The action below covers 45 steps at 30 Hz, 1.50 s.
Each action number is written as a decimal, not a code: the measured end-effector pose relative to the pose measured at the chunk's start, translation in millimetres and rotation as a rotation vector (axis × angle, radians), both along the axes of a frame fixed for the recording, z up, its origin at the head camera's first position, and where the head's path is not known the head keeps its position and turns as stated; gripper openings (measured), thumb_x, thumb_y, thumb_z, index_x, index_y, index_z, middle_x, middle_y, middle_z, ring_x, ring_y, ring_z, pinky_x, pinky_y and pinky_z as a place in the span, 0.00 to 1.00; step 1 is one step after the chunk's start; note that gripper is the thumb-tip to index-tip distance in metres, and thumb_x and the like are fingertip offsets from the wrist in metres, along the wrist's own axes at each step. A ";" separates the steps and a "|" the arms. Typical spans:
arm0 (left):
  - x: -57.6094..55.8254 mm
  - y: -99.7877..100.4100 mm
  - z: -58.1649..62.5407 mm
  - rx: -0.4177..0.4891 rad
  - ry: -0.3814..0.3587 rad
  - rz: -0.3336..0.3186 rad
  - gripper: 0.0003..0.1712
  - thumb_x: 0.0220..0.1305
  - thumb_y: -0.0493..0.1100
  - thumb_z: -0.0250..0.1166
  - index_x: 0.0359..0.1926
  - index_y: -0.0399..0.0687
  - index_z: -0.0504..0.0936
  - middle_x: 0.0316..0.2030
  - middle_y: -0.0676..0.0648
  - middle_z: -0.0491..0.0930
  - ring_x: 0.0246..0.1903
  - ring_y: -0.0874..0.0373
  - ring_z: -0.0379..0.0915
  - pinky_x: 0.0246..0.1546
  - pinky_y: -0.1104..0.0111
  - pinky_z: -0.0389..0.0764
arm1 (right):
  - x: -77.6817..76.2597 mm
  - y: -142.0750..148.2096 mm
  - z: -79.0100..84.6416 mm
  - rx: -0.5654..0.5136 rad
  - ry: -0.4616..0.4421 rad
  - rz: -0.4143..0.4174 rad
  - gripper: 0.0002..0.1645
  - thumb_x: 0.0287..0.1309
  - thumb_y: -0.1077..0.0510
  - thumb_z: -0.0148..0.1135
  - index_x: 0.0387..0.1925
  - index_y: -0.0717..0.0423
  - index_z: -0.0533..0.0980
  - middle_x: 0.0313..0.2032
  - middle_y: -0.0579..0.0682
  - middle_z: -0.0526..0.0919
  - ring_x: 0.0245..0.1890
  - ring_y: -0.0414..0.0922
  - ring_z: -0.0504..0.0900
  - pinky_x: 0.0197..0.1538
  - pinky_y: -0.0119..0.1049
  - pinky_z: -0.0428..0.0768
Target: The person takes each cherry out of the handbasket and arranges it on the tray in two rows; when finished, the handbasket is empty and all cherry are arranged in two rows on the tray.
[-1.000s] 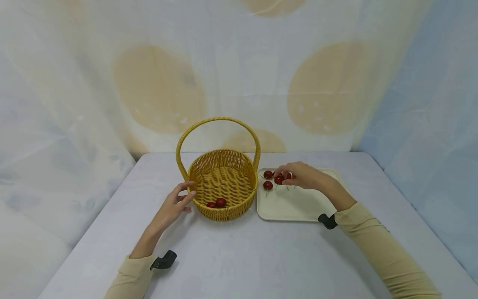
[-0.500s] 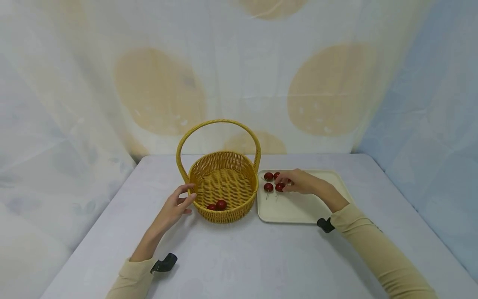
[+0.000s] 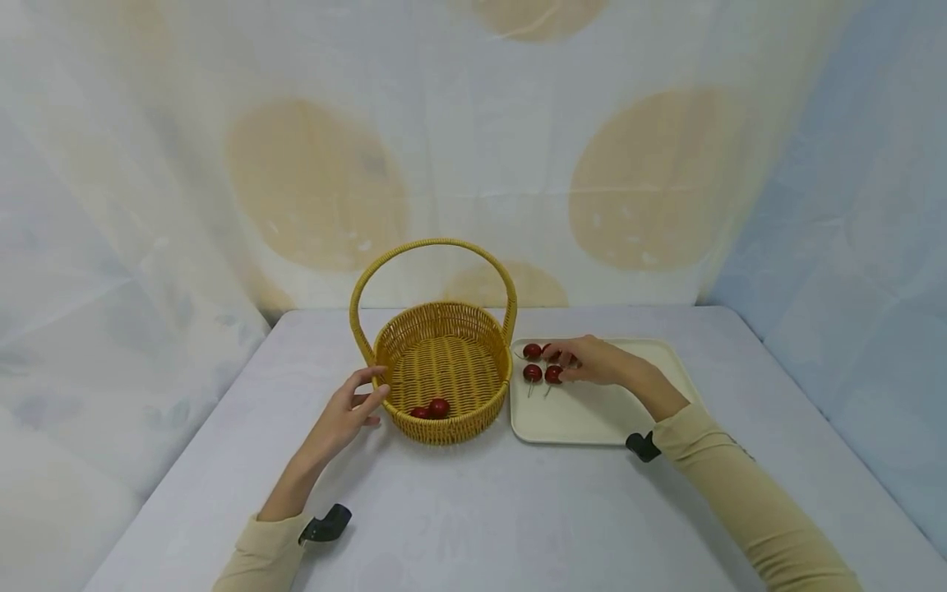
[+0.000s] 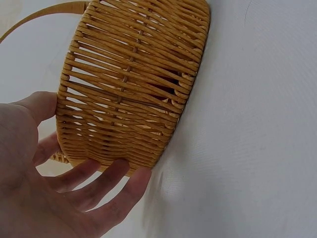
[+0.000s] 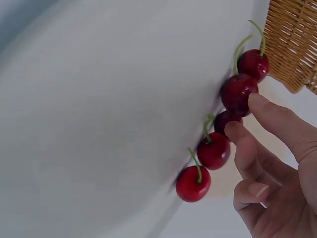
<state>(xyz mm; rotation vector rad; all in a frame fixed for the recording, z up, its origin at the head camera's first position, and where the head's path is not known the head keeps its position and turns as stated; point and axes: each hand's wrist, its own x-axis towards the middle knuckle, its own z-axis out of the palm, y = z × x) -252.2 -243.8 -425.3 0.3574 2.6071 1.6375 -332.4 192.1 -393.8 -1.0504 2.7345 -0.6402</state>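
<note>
A yellow wicker basket (image 3: 444, 427) with a tall hoop handle stands at the middle of the table. Two red cherries (image 3: 439, 408) lie inside it near the front. My left hand (image 3: 340, 423) rests against its left side; in the left wrist view, thumb and fingertips touch rim and woven wall (image 4: 124, 79). My right hand (image 3: 595, 362) is over a cream tray (image 3: 592, 419), among stemmed cherries. In the right wrist view its thumb touches one cherry (image 5: 237, 94), the index fingertip overlaps another (image 5: 229, 119), and a gap separates them.
The cream tray lies close beside the basket's right side. More cherries (image 3: 533, 373) sit at the tray's left end. A patterned curtain (image 3: 473, 164) hangs behind the white table (image 3: 473, 518) and at both sides.
My right hand has come slightly lower over the tray, and the cherry by its thumb has shifted toward the near side. The left hand has stayed at the basket.
</note>
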 end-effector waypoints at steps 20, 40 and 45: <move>1.3 -0.9 5.1 -0.019 0.017 0.008 0.32 0.72 0.55 0.56 0.70 0.46 0.62 0.69 0.37 0.61 0.62 0.35 0.70 0.44 0.55 0.86 | 9.8 -39.8 51.0 0.015 0.078 0.029 0.18 0.64 0.57 0.63 0.55 0.53 0.78 0.39 0.50 0.85 0.35 0.43 0.81 0.40 0.37 0.82; 1.4 1.8 2.5 -0.014 0.013 0.004 0.33 0.71 0.57 0.56 0.70 0.48 0.63 0.69 0.36 0.61 0.61 0.36 0.70 0.44 0.56 0.86 | 24.7 -131.0 47.1 0.097 0.092 0.173 0.19 0.65 0.54 0.63 0.57 0.49 0.77 0.43 0.48 0.85 0.41 0.41 0.82 0.44 0.34 0.81; 1.6 1.5 1.9 -0.009 0.014 0.002 0.33 0.72 0.57 0.56 0.70 0.47 0.62 0.68 0.36 0.61 0.61 0.36 0.71 0.44 0.55 0.86 | 20.1 -145.8 33.2 0.078 0.023 0.194 0.20 0.65 0.55 0.63 0.57 0.50 0.77 0.42 0.50 0.85 0.41 0.41 0.83 0.45 0.35 0.82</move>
